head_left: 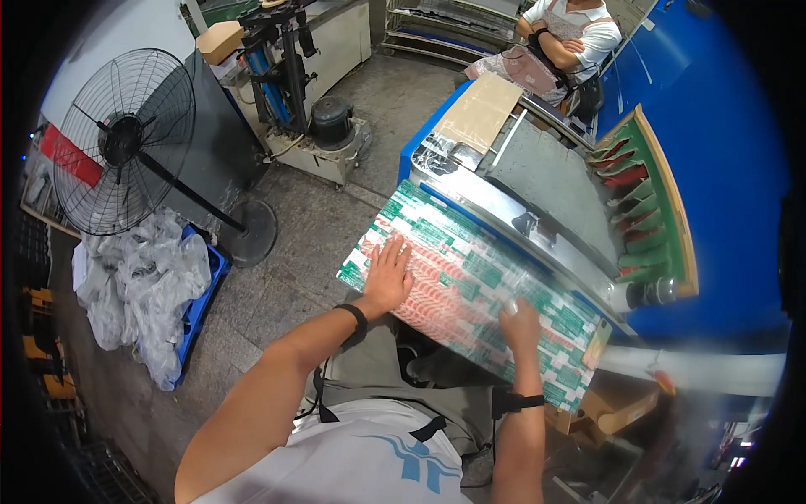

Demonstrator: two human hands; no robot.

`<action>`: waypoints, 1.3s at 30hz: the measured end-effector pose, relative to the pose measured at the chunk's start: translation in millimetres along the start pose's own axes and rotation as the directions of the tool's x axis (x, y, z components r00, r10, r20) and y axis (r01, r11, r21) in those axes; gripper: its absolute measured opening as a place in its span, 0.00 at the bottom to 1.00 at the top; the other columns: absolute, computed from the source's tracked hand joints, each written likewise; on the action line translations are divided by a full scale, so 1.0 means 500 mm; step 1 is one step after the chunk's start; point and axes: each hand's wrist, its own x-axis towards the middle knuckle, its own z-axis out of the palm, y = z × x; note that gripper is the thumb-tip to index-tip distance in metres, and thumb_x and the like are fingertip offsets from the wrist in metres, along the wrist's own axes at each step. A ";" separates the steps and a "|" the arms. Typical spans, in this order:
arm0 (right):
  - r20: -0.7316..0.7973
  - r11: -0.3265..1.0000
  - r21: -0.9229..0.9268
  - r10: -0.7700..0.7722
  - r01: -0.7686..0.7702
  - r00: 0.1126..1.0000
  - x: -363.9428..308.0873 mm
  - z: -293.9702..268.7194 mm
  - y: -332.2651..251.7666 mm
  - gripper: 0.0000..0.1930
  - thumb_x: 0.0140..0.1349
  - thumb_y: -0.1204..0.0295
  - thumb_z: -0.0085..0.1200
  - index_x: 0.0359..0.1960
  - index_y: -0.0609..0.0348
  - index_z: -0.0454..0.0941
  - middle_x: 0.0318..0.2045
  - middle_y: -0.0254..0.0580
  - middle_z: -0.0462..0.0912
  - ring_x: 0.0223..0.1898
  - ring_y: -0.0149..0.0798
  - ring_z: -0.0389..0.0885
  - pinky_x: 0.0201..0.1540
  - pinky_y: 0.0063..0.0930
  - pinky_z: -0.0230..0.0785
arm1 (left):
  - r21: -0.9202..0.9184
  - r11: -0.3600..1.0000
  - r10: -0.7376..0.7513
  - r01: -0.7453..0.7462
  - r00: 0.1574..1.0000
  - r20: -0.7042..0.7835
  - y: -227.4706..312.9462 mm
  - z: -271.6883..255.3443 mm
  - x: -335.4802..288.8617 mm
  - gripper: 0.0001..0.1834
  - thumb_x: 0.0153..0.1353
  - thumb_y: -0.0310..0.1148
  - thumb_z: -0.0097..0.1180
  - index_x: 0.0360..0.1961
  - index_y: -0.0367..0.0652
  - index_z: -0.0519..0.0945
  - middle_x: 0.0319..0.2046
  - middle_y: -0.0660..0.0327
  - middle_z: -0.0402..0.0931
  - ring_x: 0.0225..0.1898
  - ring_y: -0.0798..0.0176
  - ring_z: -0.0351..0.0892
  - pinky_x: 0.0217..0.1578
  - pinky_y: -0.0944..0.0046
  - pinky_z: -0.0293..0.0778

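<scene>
Spreading its fingers (392, 247) flat, the left hand (387, 279) rests on the patterned board (460, 281), gripping nothing; the right hand (520, 324) curls over it, blurred, its hold unclear. Both forearms (312, 343) reach upward; the board slants beside a blue-edged table (550, 172).

Patchwork board (462, 290) (green, white, red)

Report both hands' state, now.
Left hand: open, resting on the patterned panel.
Right hand: blurred, seemingly curled; cannot tell whether it holds anything.
</scene>
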 end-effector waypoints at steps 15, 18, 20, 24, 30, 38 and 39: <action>0.124 0.999 0.038 -0.019 0.015 0.992 -0.068 0.009 -0.055 0.17 0.62 0.60 0.68 0.43 0.59 0.82 0.39 0.63 0.89 0.43 0.69 0.87 0.47 0.60 0.79 | -0.020 1.000 -0.013 0.013 1.000 -0.001 -0.002 -0.004 0.004 0.36 0.71 0.39 0.52 0.77 0.34 0.67 0.81 0.42 0.57 0.83 0.38 0.51 0.81 0.32 0.43; 0.135 0.996 0.084 -0.016 0.005 0.991 -0.045 -0.016 -0.039 0.16 0.62 0.60 0.65 0.41 0.61 0.82 0.38 0.64 0.87 0.44 0.72 0.85 0.47 0.62 0.76 | -0.024 1.000 -0.007 0.007 1.000 -0.010 0.002 0.000 0.004 0.35 0.71 0.39 0.52 0.76 0.34 0.68 0.81 0.41 0.57 0.83 0.37 0.51 0.81 0.31 0.44; 0.147 0.995 0.099 0.011 -0.026 0.989 -0.027 -0.019 -0.027 0.17 0.61 0.60 0.65 0.40 0.62 0.82 0.40 0.66 0.87 0.45 0.72 0.85 0.48 0.62 0.76 | -0.026 1.000 -0.003 0.002 1.000 -0.002 0.004 -0.001 -0.001 0.35 0.71 0.39 0.52 0.76 0.34 0.69 0.80 0.41 0.58 0.83 0.37 0.52 0.81 0.31 0.44; 0.116 0.997 0.054 0.039 -0.046 0.992 0.012 -0.019 -0.008 0.17 0.61 0.60 0.65 0.41 0.63 0.82 0.44 0.67 0.87 0.47 0.72 0.85 0.50 0.61 0.77 | -0.017 1.000 0.001 -0.001 1.000 -0.012 0.001 -0.008 0.007 0.34 0.71 0.40 0.52 0.75 0.34 0.70 0.80 0.40 0.58 0.83 0.36 0.52 0.81 0.31 0.45; 0.153 0.999 0.042 0.022 -0.029 0.988 0.044 -0.003 -0.010 0.21 0.58 0.58 0.67 0.44 0.64 0.84 0.44 0.66 0.88 0.48 0.70 0.86 0.53 0.60 0.77 | 0.004 1.000 -0.021 0.021 1.000 0.020 -0.006 -0.014 -0.003 0.34 0.72 0.40 0.51 0.75 0.34 0.70 0.81 0.41 0.57 0.83 0.37 0.50 0.81 0.31 0.44; 0.177 0.999 -0.026 0.027 -0.023 0.984 -0.032 -0.005 -0.027 0.22 0.59 0.57 0.70 0.48 0.61 0.84 0.44 0.63 0.89 0.48 0.68 0.86 0.52 0.58 0.78 | -0.034 0.999 0.036 -0.036 0.999 0.005 0.004 0.006 -0.004 0.36 0.70 0.40 0.52 0.77 0.35 0.68 0.81 0.41 0.56 0.84 0.37 0.50 0.81 0.31 0.42; 0.148 1.000 0.019 0.009 -0.012 0.989 -0.033 -0.009 -0.026 0.21 0.60 0.58 0.69 0.48 0.60 0.83 0.44 0.63 0.88 0.48 0.68 0.86 0.51 0.58 0.78 | -0.017 1.000 0.022 -0.022 1.000 0.014 0.004 0.006 0.010 0.37 0.70 0.39 0.53 0.77 0.35 0.68 0.81 0.40 0.56 0.84 0.37 0.50 0.82 0.31 0.42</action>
